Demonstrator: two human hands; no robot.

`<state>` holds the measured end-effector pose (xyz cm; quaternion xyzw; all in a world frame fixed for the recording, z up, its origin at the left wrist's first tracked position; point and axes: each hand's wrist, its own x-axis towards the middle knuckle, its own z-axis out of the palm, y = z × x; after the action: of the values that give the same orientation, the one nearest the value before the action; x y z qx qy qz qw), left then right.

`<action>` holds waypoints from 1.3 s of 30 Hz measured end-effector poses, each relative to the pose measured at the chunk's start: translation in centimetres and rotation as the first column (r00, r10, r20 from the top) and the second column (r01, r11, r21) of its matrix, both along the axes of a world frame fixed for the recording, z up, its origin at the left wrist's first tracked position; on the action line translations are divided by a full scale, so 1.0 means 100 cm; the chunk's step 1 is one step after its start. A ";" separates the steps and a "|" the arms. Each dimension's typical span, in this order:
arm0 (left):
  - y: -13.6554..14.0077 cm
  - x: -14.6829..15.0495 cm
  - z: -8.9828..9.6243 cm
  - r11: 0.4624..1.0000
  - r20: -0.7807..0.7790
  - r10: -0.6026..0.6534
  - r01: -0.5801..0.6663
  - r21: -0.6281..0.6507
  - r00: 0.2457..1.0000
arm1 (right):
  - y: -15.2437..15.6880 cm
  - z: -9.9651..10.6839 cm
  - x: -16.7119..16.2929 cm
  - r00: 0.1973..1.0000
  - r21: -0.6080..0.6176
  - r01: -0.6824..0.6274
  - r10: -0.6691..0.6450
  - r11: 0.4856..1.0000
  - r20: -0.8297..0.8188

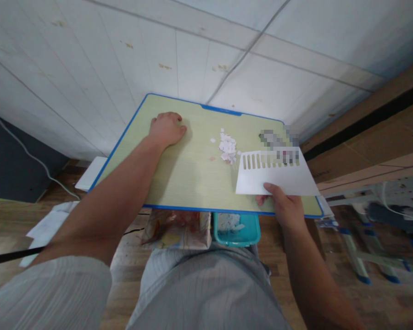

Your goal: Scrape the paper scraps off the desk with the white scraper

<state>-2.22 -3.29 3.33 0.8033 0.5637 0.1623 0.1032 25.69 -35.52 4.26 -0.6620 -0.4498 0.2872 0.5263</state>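
My right hand [289, 208] grips a white sheet [275, 178] by its near edge, thumb on top and the other fingers mostly underneath. A row of narrow slots is cut along the sheet's far side. The sheet is over the right part of a yellow-green table [189, 178] with a blue rim. Left of the sheet lies a small heap of white paper scraps [228, 146], with a few loose bits around it. My left hand [168, 128] rests on the table's left side, fingers loosely bent and thumb apart, with nothing visible in it.
Behind the sheet lies a blurred-out item [271, 137]. Below the table's front edge are a teal bin [237, 236] holding white scraps and a bag [179, 229]. Cardboard boxes [365, 123] stand close on the right. A white wall [192, 59] with a cable [242, 57] borders the back.
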 end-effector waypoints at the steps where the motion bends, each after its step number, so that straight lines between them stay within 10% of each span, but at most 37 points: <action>1: 0.001 0.000 -0.001 1.000 0.006 0.006 -0.006 0.002 1.000 | 0.009 0.000 -0.005 1.000 0.017 0.031 -0.031 0.999 -0.003; 11: 0.005 -0.001 -0.007 1.000 0.058 0.005 -0.004 -0.006 0.998 | 0.106 -0.008 -0.040 0.999 0.068 -0.041 0.042 0.997 -0.021; 22: -0.002 0.002 0.000 1.000 0.025 0.007 -0.006 -0.022 1.000 | 0.054 -0.007 -0.034 0.997 0.018 -0.072 0.072 0.997 -0.015; 32: 0.003 0.001 -0.006 1.000 0.018 0.002 -0.001 -0.014 1.000 | 0.093 -0.015 -0.042 0.999 0.063 -0.023 0.021 0.998 0.039; 39: 0.000 0.004 -0.005 1.000 -0.023 0.012 -0.012 -0.009 1.000 | 0.053 -0.014 -0.040 0.995 -0.002 -0.036 0.036 0.999 0.097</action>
<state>-1.85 -3.27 2.85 0.8013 0.5703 0.1510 0.0995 21.65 -30.23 2.84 -0.6670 -0.4868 0.2642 0.4984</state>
